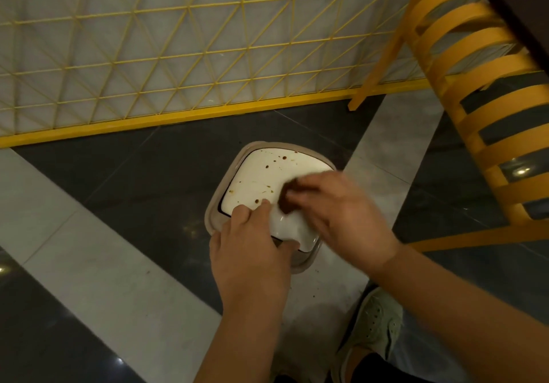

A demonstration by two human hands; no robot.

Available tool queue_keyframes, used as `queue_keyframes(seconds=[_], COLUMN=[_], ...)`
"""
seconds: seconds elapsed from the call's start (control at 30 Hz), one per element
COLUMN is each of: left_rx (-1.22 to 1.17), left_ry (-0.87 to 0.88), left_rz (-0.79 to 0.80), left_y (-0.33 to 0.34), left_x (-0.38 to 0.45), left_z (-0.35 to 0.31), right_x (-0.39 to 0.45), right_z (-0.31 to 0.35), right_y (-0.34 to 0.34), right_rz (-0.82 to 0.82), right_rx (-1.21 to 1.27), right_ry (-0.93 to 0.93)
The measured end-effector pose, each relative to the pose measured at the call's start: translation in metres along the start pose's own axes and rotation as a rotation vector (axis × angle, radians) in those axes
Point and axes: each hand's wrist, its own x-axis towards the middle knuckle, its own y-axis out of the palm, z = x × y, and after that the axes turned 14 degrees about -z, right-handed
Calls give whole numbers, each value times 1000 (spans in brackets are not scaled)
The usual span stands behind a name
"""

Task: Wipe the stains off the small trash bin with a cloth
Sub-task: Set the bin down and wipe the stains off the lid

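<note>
A small trash bin (255,174) with a white swing lid and a beige rim stands on the floor below me. Brown spots and streaks mark the far half of the lid. My left hand (252,246) rests on the near left edge of the bin, fingers curled over the lid and rim. A dark brown cloth (287,201) lies pressed on the lid's right side, held in the fingers of my right hand (338,216). That hand is blurred and hides most of the cloth.
A yellow slatted chair (487,115) stands close on the right, one leg (383,46) slanting down behind the bin. A yellow wire-grid fence (178,55) with a yellow base rail runs across the back. My grey-green shoe (377,323) is on the tiles near the bin.
</note>
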Motion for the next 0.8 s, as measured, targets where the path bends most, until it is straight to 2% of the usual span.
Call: queue_keyframes(seconds=[0.07,0.13,0.2,0.3,0.33,0.4,0.47,0.53,0.6,0.67,0.77,0.8], left_rx=[10,15,6,3,-3,-15,-4,13,-6,-22,-3,0], left_ry=[19,27,18,-1,-3,4,21,27,15,8,11,10], left_rz=[-12,-2,8,20,22,6,-14,-9,-8,-5,11,11], left_y=[1,1,0,-1,-1,0,1,2,1,1,1,1], left_x=[0,0,0,0,0,0,2,1,0,0,0,0], left_z=[1,1,0,0,1,1,2,2,2,3,3,2], right_x=[-15,-10,4,23,21,6,-13,-24,-24,-12,4,2], right_z=[9,-4,-19,-25,-18,1,12,6,-12,-30,-30,-19], right_y=[-7,-14,-13,-3,1,5,0,-8,-12,-9,4,9], right_rz=[140,200,117,-49,-83,-61,52,116,104,25,-161,-201], right_rx=[77,107,41,-66,-70,-28,51,111,109,62,36,49], right_ry=[-186,-256,-179,134,159,38,-103,-136,-121,17,445,497])
